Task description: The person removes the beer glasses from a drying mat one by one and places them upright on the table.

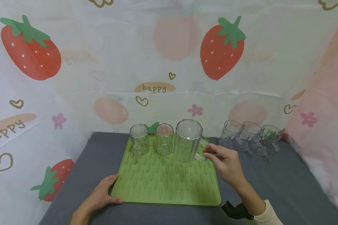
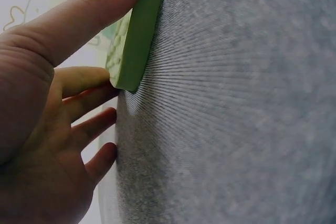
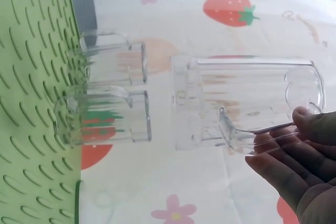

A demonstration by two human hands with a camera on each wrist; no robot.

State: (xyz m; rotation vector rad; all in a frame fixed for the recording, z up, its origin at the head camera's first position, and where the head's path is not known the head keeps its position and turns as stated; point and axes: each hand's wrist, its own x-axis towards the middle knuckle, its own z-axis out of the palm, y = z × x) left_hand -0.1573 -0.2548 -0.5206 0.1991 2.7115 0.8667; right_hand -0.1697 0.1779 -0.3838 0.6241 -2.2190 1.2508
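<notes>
My right hand (image 1: 225,161) pinches the handle of a clear glass mug (image 1: 188,142) between thumb and fingers. The mug is upright and hangs above the green mat (image 1: 163,190), its thick base apart from the mat in the right wrist view. Two more glass mugs stand on the mat's back part, one at the far left (image 1: 139,140) and one in the middle (image 1: 164,140), also seen in the right wrist view. At the mat's front left corner (image 2: 137,56), my left hand (image 1: 102,193) rests with thumb and fingers spread, touching the edges.
Three clear glass mugs (image 1: 249,136) stand close together on the grey tabletop (image 1: 287,184) at the back right. A strawberry-print cloth (image 1: 124,59) hangs behind the table and along its sides. A black strap (image 1: 236,211) lies by the right wrist.
</notes>
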